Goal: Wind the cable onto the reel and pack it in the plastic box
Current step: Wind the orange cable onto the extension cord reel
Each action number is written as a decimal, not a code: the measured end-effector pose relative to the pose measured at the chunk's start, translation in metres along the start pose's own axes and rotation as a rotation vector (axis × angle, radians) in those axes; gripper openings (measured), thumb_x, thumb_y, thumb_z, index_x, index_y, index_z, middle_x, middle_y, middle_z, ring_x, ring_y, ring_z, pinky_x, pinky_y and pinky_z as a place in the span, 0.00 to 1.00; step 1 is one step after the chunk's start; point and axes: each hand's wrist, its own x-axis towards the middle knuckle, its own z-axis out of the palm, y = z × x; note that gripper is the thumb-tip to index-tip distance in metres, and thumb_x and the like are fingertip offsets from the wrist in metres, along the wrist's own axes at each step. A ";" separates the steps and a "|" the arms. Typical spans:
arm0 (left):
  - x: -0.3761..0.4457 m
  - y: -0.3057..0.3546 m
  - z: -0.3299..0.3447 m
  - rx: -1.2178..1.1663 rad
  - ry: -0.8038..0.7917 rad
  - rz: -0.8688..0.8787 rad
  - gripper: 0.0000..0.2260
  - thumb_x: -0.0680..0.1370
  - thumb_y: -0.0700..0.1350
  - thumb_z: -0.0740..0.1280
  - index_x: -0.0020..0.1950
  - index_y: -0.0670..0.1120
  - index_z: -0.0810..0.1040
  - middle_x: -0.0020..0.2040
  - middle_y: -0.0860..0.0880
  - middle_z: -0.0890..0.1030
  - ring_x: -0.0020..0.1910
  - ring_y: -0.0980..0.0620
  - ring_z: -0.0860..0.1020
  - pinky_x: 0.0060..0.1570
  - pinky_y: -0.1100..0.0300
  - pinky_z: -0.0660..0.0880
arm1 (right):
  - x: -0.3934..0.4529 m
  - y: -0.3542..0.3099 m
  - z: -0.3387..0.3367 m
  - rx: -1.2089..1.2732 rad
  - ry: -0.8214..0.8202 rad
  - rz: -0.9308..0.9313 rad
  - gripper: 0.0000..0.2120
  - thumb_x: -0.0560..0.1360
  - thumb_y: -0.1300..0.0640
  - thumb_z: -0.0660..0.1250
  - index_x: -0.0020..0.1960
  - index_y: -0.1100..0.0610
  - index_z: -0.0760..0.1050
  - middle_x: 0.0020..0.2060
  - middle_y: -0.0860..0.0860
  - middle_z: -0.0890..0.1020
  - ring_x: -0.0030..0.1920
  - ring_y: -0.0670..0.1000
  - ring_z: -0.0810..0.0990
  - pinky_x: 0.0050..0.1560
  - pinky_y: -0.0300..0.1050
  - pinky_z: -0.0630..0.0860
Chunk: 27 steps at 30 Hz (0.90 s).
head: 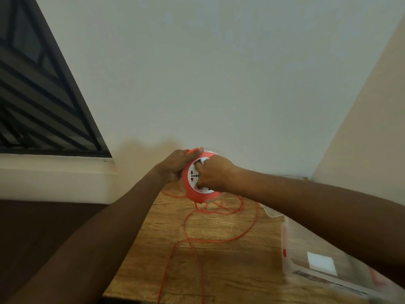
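An orange and white cable reel (192, 189) with sockets on its white face is held up above the wooden table (219, 260), near the wall. My left hand (177, 163) grips the reel's left rim from behind. My right hand (213, 174) is closed on the white centre of the reel's face. Loose orange cable (186, 233) hangs from the reel's underside and lies in loops across the table, running off the near edge. A clear plastic box (311, 257) with red latches stands open on the table at the right, partly under my right forearm.
A clear lid (271, 212) lies behind the box near the wall. White walls close in at the back and right. A dark window with a white sill is at the left, beyond the table's left edge.
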 end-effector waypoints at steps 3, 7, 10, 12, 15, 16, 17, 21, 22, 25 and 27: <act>-0.002 -0.001 -0.002 0.001 0.047 0.015 0.32 0.71 0.63 0.72 0.63 0.39 0.82 0.55 0.37 0.87 0.46 0.39 0.87 0.46 0.47 0.85 | 0.006 0.000 0.008 0.187 0.091 0.071 0.18 0.79 0.54 0.64 0.69 0.56 0.72 0.62 0.60 0.77 0.61 0.61 0.77 0.51 0.52 0.74; -0.006 -0.008 -0.006 -0.147 0.104 0.026 0.31 0.70 0.61 0.75 0.62 0.38 0.82 0.54 0.36 0.87 0.46 0.39 0.87 0.45 0.47 0.86 | 0.005 0.002 0.027 0.556 0.252 0.167 0.19 0.77 0.47 0.65 0.66 0.52 0.74 0.54 0.57 0.80 0.53 0.60 0.80 0.45 0.53 0.73; -0.004 -0.011 -0.004 -0.214 0.194 0.064 0.28 0.69 0.60 0.77 0.59 0.40 0.84 0.54 0.37 0.87 0.46 0.39 0.88 0.43 0.48 0.86 | 0.015 -0.013 0.048 0.492 0.313 0.367 0.32 0.75 0.46 0.68 0.75 0.40 0.59 0.56 0.54 0.80 0.51 0.58 0.82 0.44 0.52 0.78; 0.000 -0.011 0.002 -0.283 0.260 0.091 0.25 0.71 0.60 0.77 0.57 0.42 0.84 0.52 0.39 0.88 0.47 0.39 0.88 0.44 0.47 0.85 | 0.019 -0.025 0.049 0.785 0.427 0.662 0.33 0.76 0.40 0.63 0.77 0.41 0.55 0.57 0.55 0.82 0.52 0.58 0.82 0.45 0.51 0.78; 0.005 -0.013 0.006 -0.294 0.300 0.105 0.22 0.72 0.59 0.78 0.51 0.42 0.87 0.51 0.39 0.88 0.48 0.38 0.87 0.47 0.44 0.85 | 0.029 -0.041 0.041 1.320 0.496 0.959 0.32 0.77 0.40 0.60 0.77 0.50 0.59 0.62 0.55 0.79 0.60 0.59 0.79 0.55 0.54 0.76; 0.004 -0.016 0.006 -0.275 0.299 0.091 0.24 0.70 0.61 0.78 0.52 0.41 0.87 0.50 0.39 0.88 0.49 0.36 0.87 0.48 0.43 0.85 | 0.029 -0.048 0.038 1.456 0.473 0.974 0.33 0.78 0.42 0.61 0.78 0.54 0.57 0.63 0.56 0.79 0.61 0.58 0.78 0.58 0.55 0.76; 0.003 -0.018 0.005 -0.253 0.290 0.070 0.26 0.68 0.62 0.78 0.52 0.41 0.86 0.50 0.39 0.88 0.50 0.35 0.87 0.48 0.43 0.85 | 0.028 -0.055 0.035 1.504 0.442 0.953 0.35 0.77 0.44 0.61 0.78 0.56 0.55 0.62 0.56 0.80 0.59 0.58 0.79 0.57 0.55 0.77; 0.001 -0.020 -0.008 -0.232 0.231 -0.018 0.30 0.65 0.67 0.75 0.56 0.45 0.85 0.50 0.42 0.89 0.44 0.40 0.88 0.40 0.48 0.85 | 0.015 -0.054 0.030 1.003 0.437 0.717 0.23 0.76 0.50 0.64 0.70 0.55 0.68 0.50 0.55 0.84 0.45 0.56 0.83 0.35 0.44 0.71; 0.001 -0.018 -0.012 -0.219 0.219 -0.019 0.30 0.66 0.66 0.75 0.57 0.45 0.84 0.50 0.43 0.89 0.44 0.40 0.88 0.39 0.49 0.85 | 0.011 -0.047 0.029 0.877 0.429 0.626 0.18 0.76 0.52 0.66 0.65 0.54 0.73 0.51 0.55 0.83 0.45 0.57 0.83 0.34 0.44 0.70; 0.002 -0.011 -0.020 -0.146 0.151 -0.005 0.29 0.70 0.65 0.75 0.59 0.44 0.84 0.52 0.41 0.89 0.47 0.38 0.88 0.41 0.47 0.85 | 0.001 -0.020 0.036 0.632 0.381 0.346 0.18 0.73 0.60 0.70 0.61 0.52 0.77 0.64 0.55 0.75 0.54 0.57 0.80 0.38 0.48 0.77; 0.002 -0.008 -0.024 -0.115 0.118 -0.005 0.32 0.67 0.66 0.76 0.60 0.43 0.83 0.53 0.40 0.88 0.49 0.37 0.88 0.43 0.47 0.85 | -0.003 -0.004 0.041 0.555 0.341 0.232 0.21 0.73 0.62 0.69 0.63 0.48 0.76 0.72 0.54 0.66 0.57 0.57 0.77 0.42 0.52 0.79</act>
